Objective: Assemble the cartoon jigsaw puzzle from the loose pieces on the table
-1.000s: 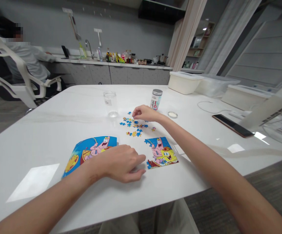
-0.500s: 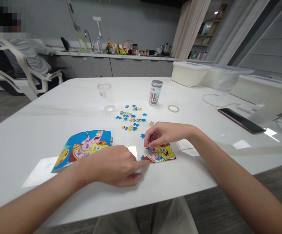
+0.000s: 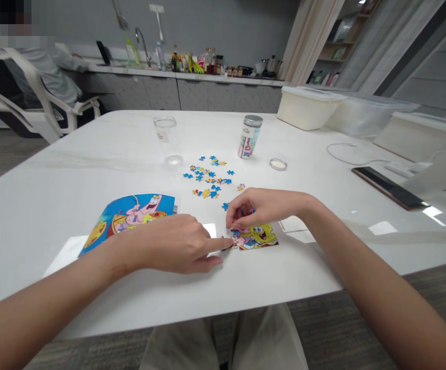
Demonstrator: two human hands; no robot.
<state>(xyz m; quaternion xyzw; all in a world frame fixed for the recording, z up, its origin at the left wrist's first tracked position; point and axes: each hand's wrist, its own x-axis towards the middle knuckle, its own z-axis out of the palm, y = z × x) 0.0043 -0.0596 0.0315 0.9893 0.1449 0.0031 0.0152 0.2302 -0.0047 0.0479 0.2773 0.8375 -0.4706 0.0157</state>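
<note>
A partly joined cartoon jigsaw puzzle [image 3: 262, 237] lies near the table's front, mostly under my right hand [image 3: 254, 208]. That hand is closed in a pinch at the puzzle's left side, fingertips around a small blue puzzle piece [image 3: 234, 230], partly hidden. My left hand [image 3: 184, 244] has its index finger stretched out, with the tip on a piece at the puzzle's lower left corner; its thumb is apart and its other fingers are curled. Several loose puzzle pieces [image 3: 210, 180] are scattered beyond the hands. Left of them, a picture sheet [image 3: 130, 216] is partly covered by my left forearm.
An open clear jar [image 3: 167, 141] and a lidded jar [image 3: 249, 136] stand farther back, with a round lid [image 3: 278, 164] nearby. A phone [image 3: 388, 188], a cable and storage boxes [image 3: 310, 108] occupy the right side. A person sits at the far left.
The view has tilted down slightly. My left index fingertip has shifted a little left along the puzzle's lower corner. My right hand stays pinched at the same side of the puzzle.
</note>
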